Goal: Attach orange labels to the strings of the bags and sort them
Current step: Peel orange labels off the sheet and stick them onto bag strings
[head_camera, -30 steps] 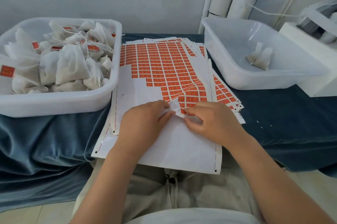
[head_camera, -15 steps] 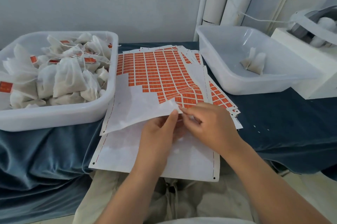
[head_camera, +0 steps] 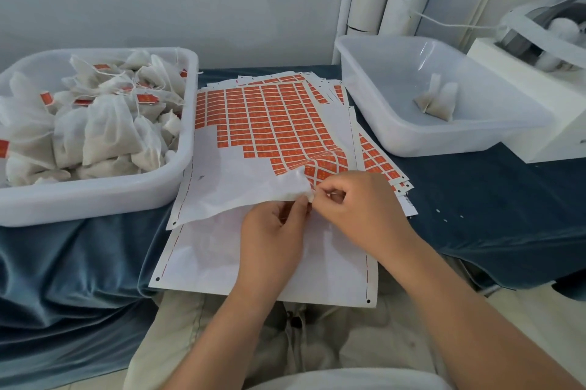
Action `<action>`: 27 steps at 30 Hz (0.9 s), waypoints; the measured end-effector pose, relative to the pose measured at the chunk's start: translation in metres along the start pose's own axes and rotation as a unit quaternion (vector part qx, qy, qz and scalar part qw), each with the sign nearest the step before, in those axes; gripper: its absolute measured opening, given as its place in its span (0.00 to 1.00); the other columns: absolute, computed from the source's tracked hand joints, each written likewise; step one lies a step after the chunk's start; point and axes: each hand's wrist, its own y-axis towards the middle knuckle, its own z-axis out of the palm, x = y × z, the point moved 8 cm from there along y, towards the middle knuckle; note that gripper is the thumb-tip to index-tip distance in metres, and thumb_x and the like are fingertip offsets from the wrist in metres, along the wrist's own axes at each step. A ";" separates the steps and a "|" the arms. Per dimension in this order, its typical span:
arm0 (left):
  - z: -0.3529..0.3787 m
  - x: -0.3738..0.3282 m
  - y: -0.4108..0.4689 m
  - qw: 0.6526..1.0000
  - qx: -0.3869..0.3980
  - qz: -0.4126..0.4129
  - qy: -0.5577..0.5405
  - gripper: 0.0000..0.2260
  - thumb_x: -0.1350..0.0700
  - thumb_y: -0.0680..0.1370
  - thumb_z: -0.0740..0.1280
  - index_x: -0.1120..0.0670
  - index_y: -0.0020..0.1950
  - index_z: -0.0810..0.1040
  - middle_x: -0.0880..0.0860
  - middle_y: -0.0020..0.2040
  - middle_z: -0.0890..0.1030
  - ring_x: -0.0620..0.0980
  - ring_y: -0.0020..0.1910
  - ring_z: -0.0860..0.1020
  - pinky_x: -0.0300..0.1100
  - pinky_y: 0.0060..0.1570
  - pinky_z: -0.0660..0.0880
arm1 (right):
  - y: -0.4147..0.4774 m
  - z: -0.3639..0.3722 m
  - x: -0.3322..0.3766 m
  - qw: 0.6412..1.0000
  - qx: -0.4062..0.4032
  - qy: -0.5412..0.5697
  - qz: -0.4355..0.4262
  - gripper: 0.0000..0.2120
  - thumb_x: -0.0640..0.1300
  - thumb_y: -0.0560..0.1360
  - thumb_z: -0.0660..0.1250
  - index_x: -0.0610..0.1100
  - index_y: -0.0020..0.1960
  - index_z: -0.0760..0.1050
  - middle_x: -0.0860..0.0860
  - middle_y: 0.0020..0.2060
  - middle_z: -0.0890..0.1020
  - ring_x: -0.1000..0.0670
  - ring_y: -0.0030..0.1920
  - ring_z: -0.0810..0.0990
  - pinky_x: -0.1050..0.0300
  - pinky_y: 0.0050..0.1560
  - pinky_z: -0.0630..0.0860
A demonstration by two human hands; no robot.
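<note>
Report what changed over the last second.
The near edge of the top label sheet, flat a second ago, has been lifted off the sheet under it and curls upward. The left hand and right hand, then pressed on it, now pinch that raised edge. The left bin, right bin and their bags stayed put.

No text, brand, number or sign can be read in front of you. The orange labels (head_camera: 279, 123) on the top sheet (head_camera: 237, 180) carry tiny lighter marks, too small and blurred to make out. The same holds for the orange tags on the bags (head_camera: 107, 129) in the tub (head_camera: 95, 199) at your left.
</note>
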 end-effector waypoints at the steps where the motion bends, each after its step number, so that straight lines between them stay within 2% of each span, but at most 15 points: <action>1: 0.000 0.001 0.000 1.000 -0.003 -0.003 -0.004 0.15 0.51 0.84 0.69 0.52 0.38 0.85 0.45 0.33 0.84 0.44 0.35 0.82 0.32 0.33 0.74 | 0.001 -0.001 -0.003 1.000 -0.001 0.009 0.012 0.20 0.46 0.77 0.71 0.55 0.29 0.70 0.57 0.23 0.71 0.53 0.29 0.71 0.66 0.30 0.63; 3: -0.002 0.003 0.001 0.999 -0.008 -0.019 -0.028 0.12 0.52 0.84 0.69 0.52 0.43 0.87 0.44 0.37 0.86 0.42 0.39 0.84 0.31 0.37 0.77 | 0.004 -0.007 -0.013 0.997 -0.001 0.046 0.056 0.16 0.46 0.77 0.71 0.53 0.31 0.77 0.57 0.27 0.77 0.54 0.31 0.75 0.66 0.31 0.66; 5: -0.004 0.006 0.001 0.996 -0.015 -0.050 -0.074 0.10 0.53 0.84 0.69 0.51 0.47 0.88 0.42 0.41 0.88 0.40 0.43 0.85 0.26 0.41 0.77 | 0.005 -0.014 -0.027 0.986 -0.001 0.111 0.122 0.09 0.49 0.79 0.71 0.50 0.41 0.85 0.59 0.36 0.85 0.58 0.39 0.83 0.66 0.40 0.76; 7: -0.005 0.011 0.002 0.988 -0.018 -0.089 -0.125 0.09 0.53 0.84 0.68 0.51 0.49 0.88 0.44 0.42 0.88 0.41 0.44 0.86 0.25 0.41 0.77 | 0.003 -0.023 -0.039 0.965 -0.023 0.189 0.182 0.07 0.51 0.80 0.71 0.50 0.48 0.87 0.62 0.44 0.87 0.60 0.48 0.86 0.60 0.48 0.82; 9: -0.006 0.014 0.002 0.976 -0.015 -0.125 -0.175 0.09 0.53 0.85 0.68 0.53 0.51 0.88 0.47 0.43 0.89 0.44 0.44 0.87 0.28 0.41 0.79 | 0.001 -0.033 -0.046 0.941 -0.060 0.250 0.220 0.06 0.52 0.80 0.72 0.52 0.51 0.86 0.62 0.46 0.88 0.59 0.49 0.87 0.58 0.46 0.84; 12: -0.006 0.015 0.002 0.965 0.001 -0.157 -0.210 0.10 0.52 0.85 0.68 0.54 0.53 0.87 0.51 0.45 0.89 0.49 0.44 0.88 0.35 0.42 0.82 | -0.002 -0.041 -0.040 0.914 -0.093 0.320 0.231 0.08 0.52 0.81 0.70 0.55 0.45 0.86 0.59 0.41 0.88 0.59 0.40 0.88 0.67 0.33 0.79; 15: 0.000 0.011 0.002 0.959 0.092 -0.184 -0.195 0.19 0.41 0.83 0.67 0.54 0.48 0.89 0.55 0.45 0.89 0.50 0.38 0.87 0.35 0.37 0.80 | -0.002 -0.042 -0.025 0.898 -0.084 0.377 0.211 0.24 0.47 0.82 0.68 0.60 0.28 0.79 0.61 0.25 0.79 0.60 0.25 0.79 0.69 0.30 0.73; 17: 0.010 0.002 -0.003 0.949 0.195 -0.181 -0.168 0.27 0.29 0.75 0.66 0.51 0.46 0.90 0.56 0.45 0.89 0.48 0.36 0.85 0.35 0.35 0.78 | -0.002 -0.037 -0.017 0.885 -0.066 0.415 0.202 0.27 0.44 0.83 0.66 0.57 0.25 0.77 0.59 0.23 0.74 0.58 0.23 0.72 0.67 0.30 0.72; 19: 0.016 -0.012 -0.008 0.938 0.237 -0.153 -0.202 0.26 0.25 0.72 0.67 0.45 0.51 0.89 0.53 0.51 0.89 0.46 0.42 0.86 0.35 0.37 0.78 | -0.004 -0.029 -0.011 0.874 -0.048 0.443 0.195 0.24 0.45 0.82 0.67 0.54 0.27 0.76 0.54 0.24 0.70 0.56 0.24 0.66 0.64 0.31 0.71; 21: 0.016 -0.021 -0.010 0.933 0.205 -0.142 -0.261 0.21 0.29 0.73 0.69 0.41 0.55 0.88 0.49 0.56 0.88 0.47 0.50 0.87 0.35 0.39 0.78 | -0.008 -0.016 -0.005 0.875 -0.024 0.441 0.198 0.18 0.49 0.81 0.67 0.52 0.33 0.80 0.48 0.28 0.73 0.55 0.28 0.67 0.61 0.33 0.72; 22: 0.015 -0.022 -0.011 0.929 0.178 -0.148 -0.289 0.17 0.32 0.76 0.69 0.41 0.54 0.88 0.48 0.56 0.88 0.46 0.51 0.87 0.34 0.39 0.78 | -0.010 -0.010 -0.002 0.878 -0.011 0.434 0.202 0.15 0.51 0.81 0.67 0.52 0.37 0.83 0.44 0.32 0.77 0.53 0.30 0.69 0.60 0.35 0.72; 24: 0.013 -0.019 -0.012 0.919 0.126 -0.171 -0.332 0.11 0.40 0.81 0.70 0.43 0.52 0.88 0.49 0.55 0.88 0.43 0.48 0.86 0.35 0.38 0.77 | -0.012 -0.001 0.001 0.878 0.000 0.430 0.209 0.13 0.52 0.81 0.66 0.52 0.40 0.84 0.40 0.37 0.78 0.52 0.32 0.69 0.58 0.37 0.72; 26: 0.007 -0.015 -0.012 0.915 0.087 -0.179 -0.351 0.09 0.45 0.82 0.70 0.45 0.50 0.89 0.50 0.53 0.88 0.42 0.45 0.85 0.38 0.40 0.75 | -0.011 0.001 0.001 0.869 0.000 0.450 0.206 0.16 0.49 0.83 0.66 0.50 0.38 0.82 0.43 0.33 0.73 0.52 0.31 0.66 0.56 0.36 0.69; 27: 0.003 -0.014 -0.010 0.917 0.069 -0.175 -0.352 0.08 0.46 0.82 0.71 0.45 0.48 0.89 0.50 0.52 0.89 0.42 0.45 0.85 0.39 0.40 0.74 | -0.009 0.001 0.001 0.864 0.002 0.461 0.202 0.15 0.48 0.83 0.65 0.48 0.40 0.83 0.45 0.33 0.72 0.51 0.30 0.65 0.56 0.35 0.67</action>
